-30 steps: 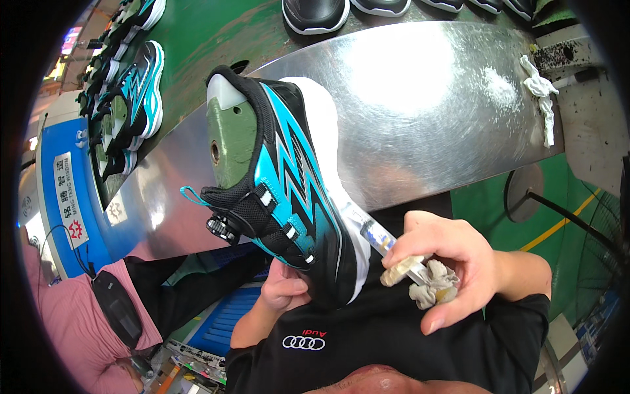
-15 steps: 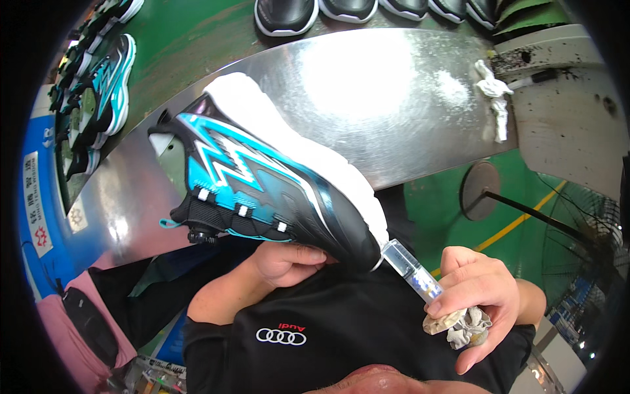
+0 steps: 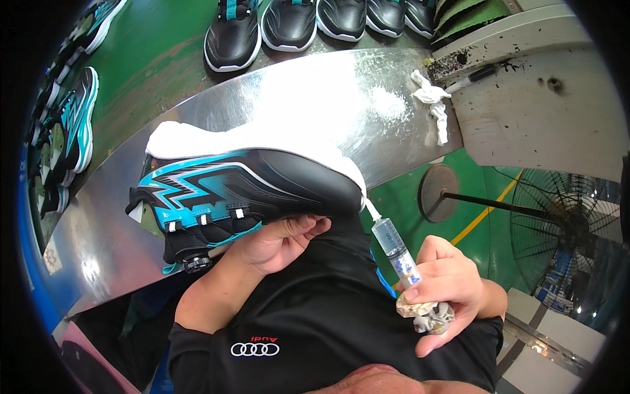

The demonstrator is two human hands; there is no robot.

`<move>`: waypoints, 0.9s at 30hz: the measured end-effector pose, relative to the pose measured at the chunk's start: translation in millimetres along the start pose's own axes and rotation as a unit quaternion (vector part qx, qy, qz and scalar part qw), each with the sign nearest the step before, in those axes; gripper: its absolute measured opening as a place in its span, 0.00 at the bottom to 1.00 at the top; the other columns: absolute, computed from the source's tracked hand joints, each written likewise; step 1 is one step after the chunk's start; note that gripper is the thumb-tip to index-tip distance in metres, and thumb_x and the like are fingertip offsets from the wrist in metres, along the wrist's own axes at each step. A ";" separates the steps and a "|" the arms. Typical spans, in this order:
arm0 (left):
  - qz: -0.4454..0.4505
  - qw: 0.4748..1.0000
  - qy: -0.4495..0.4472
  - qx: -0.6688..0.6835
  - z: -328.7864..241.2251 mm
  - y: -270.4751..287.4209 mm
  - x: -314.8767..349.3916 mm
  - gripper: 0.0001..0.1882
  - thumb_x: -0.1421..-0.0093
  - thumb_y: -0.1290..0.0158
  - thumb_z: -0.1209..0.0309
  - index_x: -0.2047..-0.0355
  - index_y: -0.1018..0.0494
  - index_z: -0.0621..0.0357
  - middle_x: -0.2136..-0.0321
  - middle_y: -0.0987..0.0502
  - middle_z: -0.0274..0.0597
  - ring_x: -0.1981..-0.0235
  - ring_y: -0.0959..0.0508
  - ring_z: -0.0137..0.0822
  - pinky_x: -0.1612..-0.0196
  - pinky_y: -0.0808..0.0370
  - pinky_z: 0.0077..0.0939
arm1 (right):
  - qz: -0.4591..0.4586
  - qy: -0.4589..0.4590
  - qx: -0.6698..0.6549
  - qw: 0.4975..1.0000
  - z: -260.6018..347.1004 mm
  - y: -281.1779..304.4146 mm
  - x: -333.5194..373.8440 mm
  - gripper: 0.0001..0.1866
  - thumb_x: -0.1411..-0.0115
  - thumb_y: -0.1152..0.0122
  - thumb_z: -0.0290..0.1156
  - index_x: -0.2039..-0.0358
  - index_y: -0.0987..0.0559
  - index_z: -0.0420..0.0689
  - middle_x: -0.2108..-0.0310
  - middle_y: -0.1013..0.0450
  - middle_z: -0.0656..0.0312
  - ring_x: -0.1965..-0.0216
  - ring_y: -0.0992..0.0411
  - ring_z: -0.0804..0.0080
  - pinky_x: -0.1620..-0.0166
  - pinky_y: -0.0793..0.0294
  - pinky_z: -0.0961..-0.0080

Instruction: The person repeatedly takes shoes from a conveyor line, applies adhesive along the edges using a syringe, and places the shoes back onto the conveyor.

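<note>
A black and turquoise sneaker point(image 3: 282, 180) lies on its side in the air, its white sole point(image 3: 249, 138) facing away from me and its toe pointing right. My left hand point(image 3: 279, 244) is closed on the upper from below, near the toe; some fingers are hidden behind the shoe. In my right hand point(image 3: 449, 279) is a clear syringe point(image 3: 392, 241), gripped with the fingers wrapped round its lower end. Its white nozzle meets the sole edge at the toe. A crumpled whitish cloth point(image 3: 430, 316) is bunched in the same hand, around the syringe's end.
A shiny metal worktop point(image 3: 315, 98) curves behind the sneaker, with a rag point(image 3: 430, 98) and a dark pen-like tool point(image 3: 474, 77) at its right end. Several sneakers point(image 3: 289, 23) stand beyond it, more point(image 3: 79, 125) at left. A caged fan point(image 3: 558, 210) stands right.
The sneaker has turned from a steep slant to nearly level. The syringe points up more steeply, with its nozzle showing at the toe. The whole view has shifted, bringing more far sneakers in.
</note>
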State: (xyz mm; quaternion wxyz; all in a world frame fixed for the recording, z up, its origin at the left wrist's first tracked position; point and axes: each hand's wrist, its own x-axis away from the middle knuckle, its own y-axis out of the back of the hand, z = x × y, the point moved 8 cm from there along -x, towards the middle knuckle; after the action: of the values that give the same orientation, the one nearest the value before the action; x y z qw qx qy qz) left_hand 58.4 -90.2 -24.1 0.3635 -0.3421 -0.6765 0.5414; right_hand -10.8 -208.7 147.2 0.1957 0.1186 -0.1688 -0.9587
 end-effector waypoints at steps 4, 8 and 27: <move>0.005 1.000 -0.001 -0.008 -3.1 -4.7 -8.1 0.10 0.45 0.45 0.78 0.62 0.23 0.56 0.60 0.22 0.39 0.55 0.24 0.32 0.48 0.29 0.28 | -0.023 0.022 0.058 0.998 2.7 -6.0 -4.8 0.30 0.58 0.27 0.47 0.59 0.25 0.41 0.68 0.24 0.63 0.80 0.42 0.74 0.73 0.46 0.77; 0.002 1.000 -0.003 0.003 -4.6 -8.5 -11.4 0.10 0.44 0.47 0.78 0.60 0.24 0.57 0.58 0.23 0.42 0.53 0.25 0.34 0.49 0.28 0.28 | -0.048 0.059 0.136 0.988 6.6 -10.1 -9.7 0.26 0.56 0.29 0.47 0.62 0.23 0.42 0.70 0.24 0.64 0.83 0.43 0.76 0.76 0.47 0.79; -0.004 0.998 -0.021 0.061 -11.8 -28.1 -13.6 0.15 0.39 0.50 0.72 0.51 0.30 0.59 0.53 0.27 0.48 0.49 0.27 0.44 0.56 0.22 0.27 | -0.076 0.146 0.322 0.932 -3.6 -34.2 -8.8 0.16 0.56 0.31 0.41 0.68 0.22 0.49 0.77 0.30 0.70 0.84 0.46 0.77 0.79 0.47 0.82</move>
State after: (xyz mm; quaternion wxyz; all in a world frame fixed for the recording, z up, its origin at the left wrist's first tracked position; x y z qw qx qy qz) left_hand 73.5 -101.2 3.6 0.3719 -0.3048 -0.6510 0.5873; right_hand -13.3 -176.4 132.7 0.0957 0.3265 -0.4285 -0.8371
